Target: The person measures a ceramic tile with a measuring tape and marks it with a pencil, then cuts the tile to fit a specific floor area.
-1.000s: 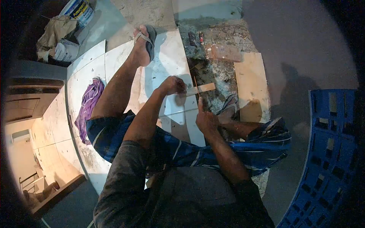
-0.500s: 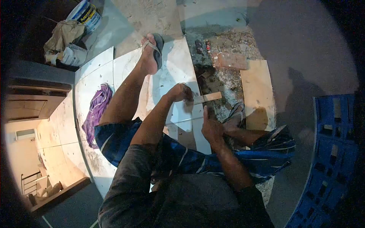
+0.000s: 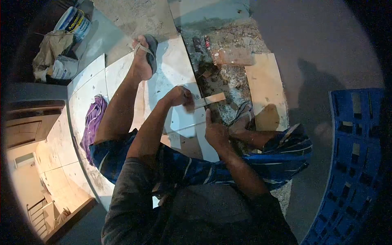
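My left hand (image 3: 179, 96) is closed in a fist above the white floor tiles (image 3: 173, 49), its lower fingers smeared by motion. Beside those fingers starts a narrow flat strip (image 3: 214, 98), pale with a tan far end, which reaches over the tile edge onto the broken floor. Whether the fist grips the strip or something smaller is hidden. Below the strip, my right hand (image 3: 216, 134) has its index finger stretched out, the tip close to the strip's lower edge. The other fingers are bent, and nothing shows in them.
A reddish brick (image 3: 232, 56) and a cream tile (image 3: 267, 90) lie on the rough patch (image 3: 245, 34). A purple cloth (image 3: 94, 118) lies left of my leg. Upper left stand a paint bucket (image 3: 75, 23) and crumpled brown paper (image 3: 51, 49). A blue plastic crate (image 3: 355, 163) is at right.
The whole scene has shifted left and slightly up as my head turned. Both hands keep nearly the same position around the strip, and the left fist stays blurred at its lower fingers.
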`<state>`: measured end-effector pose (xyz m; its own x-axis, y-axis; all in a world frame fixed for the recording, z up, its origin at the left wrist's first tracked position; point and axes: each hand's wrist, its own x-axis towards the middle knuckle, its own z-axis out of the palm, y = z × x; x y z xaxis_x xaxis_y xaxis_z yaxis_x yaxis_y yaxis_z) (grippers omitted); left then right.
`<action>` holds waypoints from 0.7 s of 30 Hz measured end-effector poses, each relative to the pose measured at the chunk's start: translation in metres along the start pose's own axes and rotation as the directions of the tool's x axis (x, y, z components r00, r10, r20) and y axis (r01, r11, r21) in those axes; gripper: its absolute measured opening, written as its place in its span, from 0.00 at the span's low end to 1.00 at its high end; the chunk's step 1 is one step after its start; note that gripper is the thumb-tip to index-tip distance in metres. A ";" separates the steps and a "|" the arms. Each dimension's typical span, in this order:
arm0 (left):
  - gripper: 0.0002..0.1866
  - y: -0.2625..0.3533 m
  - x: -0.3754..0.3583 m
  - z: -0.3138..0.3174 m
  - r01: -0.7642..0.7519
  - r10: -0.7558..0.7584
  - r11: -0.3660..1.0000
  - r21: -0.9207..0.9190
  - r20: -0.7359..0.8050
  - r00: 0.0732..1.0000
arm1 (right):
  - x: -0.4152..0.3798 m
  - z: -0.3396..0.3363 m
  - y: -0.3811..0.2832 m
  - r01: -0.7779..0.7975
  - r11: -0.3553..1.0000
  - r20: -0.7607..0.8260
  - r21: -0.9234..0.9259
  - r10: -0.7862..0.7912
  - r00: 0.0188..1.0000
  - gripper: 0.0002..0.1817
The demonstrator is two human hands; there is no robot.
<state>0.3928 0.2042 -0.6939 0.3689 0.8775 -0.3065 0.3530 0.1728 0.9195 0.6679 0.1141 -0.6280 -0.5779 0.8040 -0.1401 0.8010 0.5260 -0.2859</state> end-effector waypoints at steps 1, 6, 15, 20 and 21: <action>0.07 0.004 0.000 -0.002 0.004 -0.004 1.000 -0.005 -0.001 1.000 | 0.000 0.000 0.000 -0.004 1.000 -0.025 0.011 0.004 1.000 0.43; 0.08 0.042 -0.003 -0.002 0.169 -0.178 0.965 0.200 0.028 0.984 | 0.010 -0.034 -0.013 -0.148 0.987 0.303 0.065 0.121 0.945 0.42; 0.06 0.051 -0.005 -0.002 0.099 -0.113 0.974 0.202 0.059 0.992 | 0.006 -0.006 0.000 -0.030 0.998 0.044 0.050 0.028 0.999 0.42; 0.06 0.031 0.000 -0.005 -0.101 0.068 0.946 0.307 0.115 0.991 | 0.007 -0.008 -0.003 -0.072 0.996 0.116 0.052 0.065 0.991 0.44; 0.06 0.027 0.001 -0.006 -0.064 0.048 0.979 0.193 0.086 0.995 | 0.006 -0.008 -0.001 -0.081 0.994 0.127 0.075 0.071 0.989 0.45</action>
<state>0.3977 0.2118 -0.6681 0.4577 0.8432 -0.2821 0.4882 0.0268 0.8723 0.6643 0.1208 -0.6211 -0.5348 0.7976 -0.2788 0.8310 0.4368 -0.3443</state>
